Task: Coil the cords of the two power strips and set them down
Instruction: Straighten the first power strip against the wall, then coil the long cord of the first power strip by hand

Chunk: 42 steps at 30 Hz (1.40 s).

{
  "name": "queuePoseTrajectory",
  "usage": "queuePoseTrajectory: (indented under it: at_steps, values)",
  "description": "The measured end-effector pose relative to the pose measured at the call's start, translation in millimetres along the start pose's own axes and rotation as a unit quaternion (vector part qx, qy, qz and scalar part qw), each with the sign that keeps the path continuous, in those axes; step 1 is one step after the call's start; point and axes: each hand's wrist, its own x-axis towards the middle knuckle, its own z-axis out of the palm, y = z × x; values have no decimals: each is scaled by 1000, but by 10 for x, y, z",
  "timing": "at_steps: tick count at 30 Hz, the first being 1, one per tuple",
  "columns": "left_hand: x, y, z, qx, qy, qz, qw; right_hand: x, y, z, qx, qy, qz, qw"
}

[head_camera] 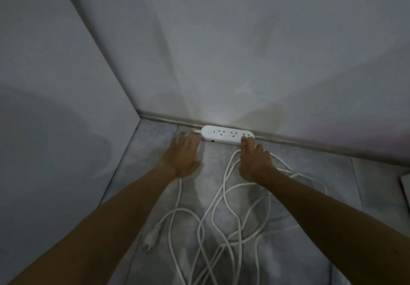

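A white power strip (226, 135) lies against the foot of the far wall, sockets up. Its white cord (224, 213) sprawls in loose tangled loops over the grey-blue cloth toward me and ends in a plug (150, 241) at the lower left. My right hand (255, 161) rests over the cord with its fingertips touching the strip's right end. My left hand (183, 155) is blurred, fingers spread, just left of the strip where the cord leaves it, holding nothing. Only one strip is in view.
Two grey-white walls meet in a corner (138, 116) at the back left. A wrinkled grey-blue cloth (155, 151) covers the surface. The pale edge of some object (406, 187) shows at the right border.
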Motion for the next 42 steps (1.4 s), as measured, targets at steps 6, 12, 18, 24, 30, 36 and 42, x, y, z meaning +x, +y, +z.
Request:
queuePoseTrajectory:
  at_steps: [6,12,18,24,30,36,42]
  values:
    - [-790,178,410,-7,30,222,974,-51,-50,110,17,39,19,999]
    - [-991,232,485,41,-11,230,972,-86,-138,54,16,51,34,998]
    - [-924,311,371,-12,-109,144,983,-94,-191,2,-24,49,53,997]
    - [-828,89,148,-146,-55,60,986,-110,-193,-54,-58,34,53,996]
    - [-691,-20,-330,-106,26,11,994,-135,-252,-258,38,48,59,996]
    - [-848,52,-1170,-91,153,-16,984,-515,-469,-1196,484,-268,-59,831]
    - [-1365,25,-2512,-44,304,-26,951,-1235,-439,-2311,592,-236,-105,763]
